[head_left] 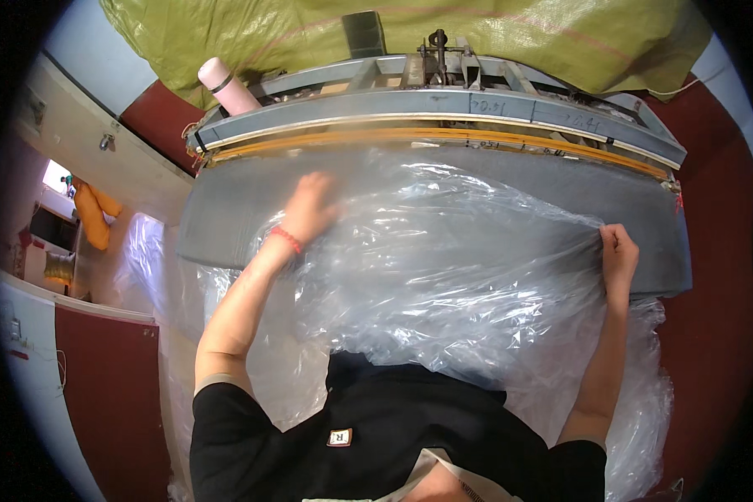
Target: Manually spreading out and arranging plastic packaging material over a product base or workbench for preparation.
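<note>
A large clear plastic sheet [443, 251] lies wrinkled over a dark grey padded table [234, 201] and hangs down its near side around me. At the right, my right hand [619, 255] pinches the sheet's far edge between thumb and fingers. My left hand [311, 207], somewhat blurred, is over the sheet's left part with its fingers stretched out; whether it presses on the plastic I cannot tell. A red bead bracelet [286, 239] circles the left wrist.
Along the table's far side runs a metal frame [368, 105] with an orange strip [443, 135]. A pink bottle [228, 86] stands at its left end, a black clamp-like mechanism [440, 54] near its middle. Behind hangs a yellow-green tarp [510, 33]. An open doorway [84, 209] is at the left.
</note>
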The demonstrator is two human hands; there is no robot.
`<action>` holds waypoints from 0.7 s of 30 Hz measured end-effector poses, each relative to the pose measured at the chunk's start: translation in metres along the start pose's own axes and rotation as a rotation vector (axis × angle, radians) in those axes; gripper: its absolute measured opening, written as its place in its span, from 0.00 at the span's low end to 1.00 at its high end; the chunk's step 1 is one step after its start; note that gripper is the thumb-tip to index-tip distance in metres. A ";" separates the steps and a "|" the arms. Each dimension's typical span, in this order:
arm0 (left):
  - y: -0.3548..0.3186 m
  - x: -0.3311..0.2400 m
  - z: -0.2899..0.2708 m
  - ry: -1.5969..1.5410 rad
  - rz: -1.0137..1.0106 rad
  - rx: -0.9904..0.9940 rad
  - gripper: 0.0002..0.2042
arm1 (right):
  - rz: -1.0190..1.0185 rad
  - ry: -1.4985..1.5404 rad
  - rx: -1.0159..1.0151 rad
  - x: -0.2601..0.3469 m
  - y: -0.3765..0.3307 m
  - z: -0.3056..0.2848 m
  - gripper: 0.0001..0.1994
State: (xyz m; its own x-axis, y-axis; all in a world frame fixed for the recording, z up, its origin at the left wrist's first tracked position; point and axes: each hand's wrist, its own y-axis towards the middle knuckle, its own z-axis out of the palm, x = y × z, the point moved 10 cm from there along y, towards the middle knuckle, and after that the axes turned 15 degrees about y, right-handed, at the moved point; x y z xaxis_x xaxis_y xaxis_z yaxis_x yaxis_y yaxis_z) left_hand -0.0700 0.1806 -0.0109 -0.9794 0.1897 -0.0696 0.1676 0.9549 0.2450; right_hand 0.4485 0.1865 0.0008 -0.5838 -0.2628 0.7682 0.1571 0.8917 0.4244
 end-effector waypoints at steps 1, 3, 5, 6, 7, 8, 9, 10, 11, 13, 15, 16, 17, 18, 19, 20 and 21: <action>-0.003 0.002 -0.005 -0.041 -0.004 -0.060 0.20 | -0.021 0.005 -0.014 0.002 0.000 -0.001 0.07; -0.002 0.006 -0.001 -0.051 0.003 -0.054 0.17 | -0.013 0.015 -0.004 0.002 0.000 0.000 0.07; -0.003 0.008 0.001 -0.062 0.015 -0.050 0.15 | -0.006 0.024 0.002 0.000 0.001 0.001 0.07; 0.000 0.004 0.001 -0.071 0.019 -0.022 0.14 | -0.013 0.025 -0.005 -0.002 0.000 0.000 0.07; 0.003 0.001 0.001 -0.079 0.024 0.005 0.12 | -0.021 0.026 -0.012 -0.004 0.000 -0.001 0.07; 0.005 -0.002 -0.001 -0.082 0.031 0.006 0.12 | -0.017 0.023 -0.016 -0.005 -0.001 -0.002 0.07; 0.008 -0.005 -0.010 -0.099 0.057 -0.046 0.10 | -0.004 0.030 -0.016 -0.004 -0.001 -0.001 0.07; 0.011 -0.008 -0.017 -0.117 0.085 -0.098 0.08 | 0.011 0.038 -0.016 -0.005 0.000 -0.001 0.08; 0.016 -0.011 -0.018 -0.118 0.091 -0.100 0.08 | 0.011 0.036 -0.022 -0.004 0.000 -0.001 0.08; 0.026 0.008 -0.008 -0.868 -0.184 -0.030 0.03 | 0.044 -0.004 0.002 -0.004 -0.001 -0.002 0.08; 0.041 -0.001 -0.003 -0.801 -0.173 0.006 0.02 | 0.032 -0.004 -0.006 -0.004 0.000 -0.004 0.08; 0.049 -0.005 0.004 -0.735 -0.172 0.046 0.02 | 0.023 -0.004 -0.004 -0.005 0.000 -0.003 0.09; 0.057 -0.007 0.013 -0.669 -0.170 0.085 0.03 | 0.021 -0.004 -0.007 -0.004 0.002 -0.002 0.09; 0.066 -0.021 0.000 -0.407 -0.014 -0.076 0.02 | 0.017 0.022 -0.008 -0.004 0.002 -0.003 0.08; 0.067 -0.041 0.003 -0.021 0.154 -0.088 0.02 | 0.012 0.047 -0.010 -0.003 0.002 -0.003 0.08; 0.069 -0.039 0.006 -0.027 0.110 -0.116 0.02 | 0.012 0.045 -0.014 -0.007 0.002 -0.005 0.08; 0.070 -0.040 0.007 -0.036 0.070 -0.143 0.03 | 0.016 0.110 -0.019 -0.015 0.001 -0.007 0.07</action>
State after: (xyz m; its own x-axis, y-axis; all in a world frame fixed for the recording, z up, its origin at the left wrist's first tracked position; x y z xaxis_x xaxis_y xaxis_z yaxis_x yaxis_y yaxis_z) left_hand -0.0181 0.2411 0.0022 -0.9607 0.2653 -0.0812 0.2151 0.8971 0.3858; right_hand 0.4631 0.1888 -0.0062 -0.4906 -0.2884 0.8223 0.1810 0.8893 0.4199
